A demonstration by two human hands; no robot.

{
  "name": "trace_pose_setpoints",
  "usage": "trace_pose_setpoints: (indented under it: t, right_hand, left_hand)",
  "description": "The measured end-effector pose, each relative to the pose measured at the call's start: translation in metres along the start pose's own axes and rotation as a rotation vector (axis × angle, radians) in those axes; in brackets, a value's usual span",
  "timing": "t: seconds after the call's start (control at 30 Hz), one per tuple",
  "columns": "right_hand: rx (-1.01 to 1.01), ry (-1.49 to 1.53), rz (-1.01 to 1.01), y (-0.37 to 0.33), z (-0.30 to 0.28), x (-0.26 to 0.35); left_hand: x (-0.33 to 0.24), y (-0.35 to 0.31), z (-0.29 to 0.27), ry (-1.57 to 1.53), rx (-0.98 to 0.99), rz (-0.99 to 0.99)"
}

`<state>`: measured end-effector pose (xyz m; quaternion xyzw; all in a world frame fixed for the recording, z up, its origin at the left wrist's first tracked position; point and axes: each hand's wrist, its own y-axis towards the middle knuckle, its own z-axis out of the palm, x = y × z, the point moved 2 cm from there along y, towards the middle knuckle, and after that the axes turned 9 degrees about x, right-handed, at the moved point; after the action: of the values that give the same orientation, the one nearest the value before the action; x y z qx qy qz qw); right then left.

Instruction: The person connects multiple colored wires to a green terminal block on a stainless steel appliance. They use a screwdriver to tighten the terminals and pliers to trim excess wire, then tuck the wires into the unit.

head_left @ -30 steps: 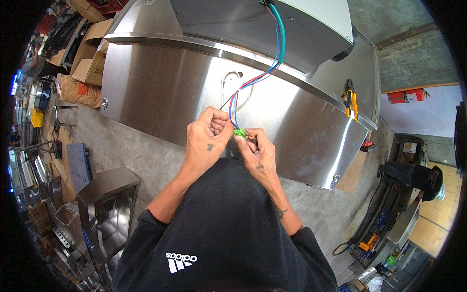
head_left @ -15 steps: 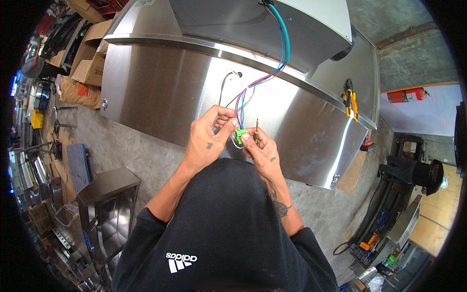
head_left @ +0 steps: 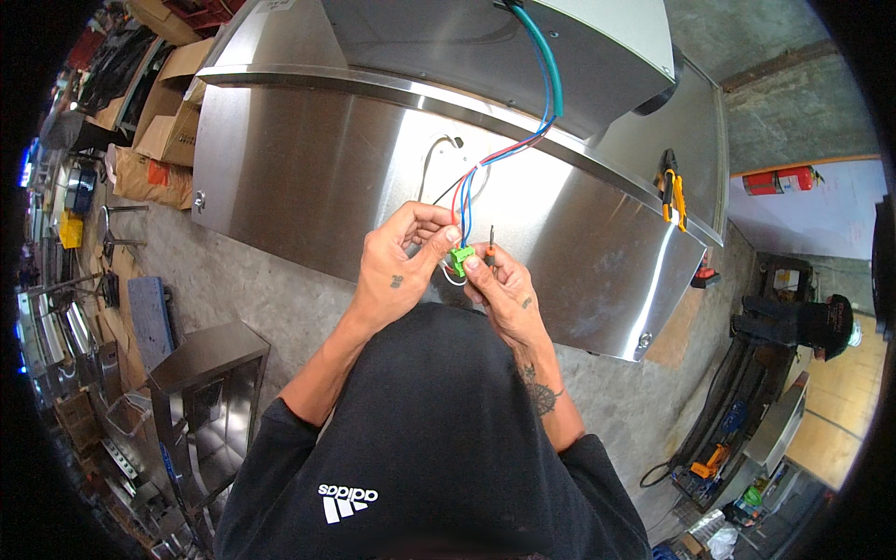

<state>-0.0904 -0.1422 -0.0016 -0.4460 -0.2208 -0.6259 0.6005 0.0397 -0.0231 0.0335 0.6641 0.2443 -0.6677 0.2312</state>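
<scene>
A small green terminal connector (head_left: 461, 260) is pinched between thumb and fingers of my right hand (head_left: 505, 289). Tucked in that same hand is a small screwdriver (head_left: 491, 250), its thin shaft pointing away from me. My left hand (head_left: 399, 266) is closed at the connector's left side, thumb and forefinger on a red wire (head_left: 455, 207). Blue wires (head_left: 467, 213) run down to the connector. A white wire (head_left: 452, 280) loops out below it. Red and blue wires come from a teal-sleeved cable (head_left: 549, 70); whether the red one sits in the connector is hidden by my fingers.
Before me stands a stainless steel panel (head_left: 308, 168) with a wire hole, a grey housing (head_left: 448, 65) above it. Yellow-handled pliers (head_left: 673, 198) rest on its right ledge. Cardboard boxes (head_left: 177, 131) are left, a steel frame (head_left: 210, 364) lower left. A person (head_left: 803, 329) is far right.
The red wire now stands apart from the blue ones and bends toward my left fingertips. The connector has turned slightly; both hands stay almost in place.
</scene>
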Motion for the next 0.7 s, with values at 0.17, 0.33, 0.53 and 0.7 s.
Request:
trace_pose_setpoints:
  t: [0.17,0.33,0.53,0.7]
  right_hand:
    - [-0.012,-0.014,0.006,-0.0003,0.0003,0.0008]
    - [-0.010,0.030,-0.008,-0.0002,-0.0007,-0.0020]
    - [-0.021,0.064,0.004,-0.0022,-0.0003,-0.0019]
    - [0.027,0.112,0.010,-0.0012,-0.0020,-0.0001]
  left_hand:
    - [-0.0031,0.0001,-0.0002,0.003,0.017,-0.011]
    - [0.0027,0.0000,-0.0007,0.026,0.024,-0.038]
    - [0.0026,0.0006,0.0002,-0.046,0.048,-0.033]
    - [0.0013,0.0016,0.0027,-0.122,0.033,-0.020]
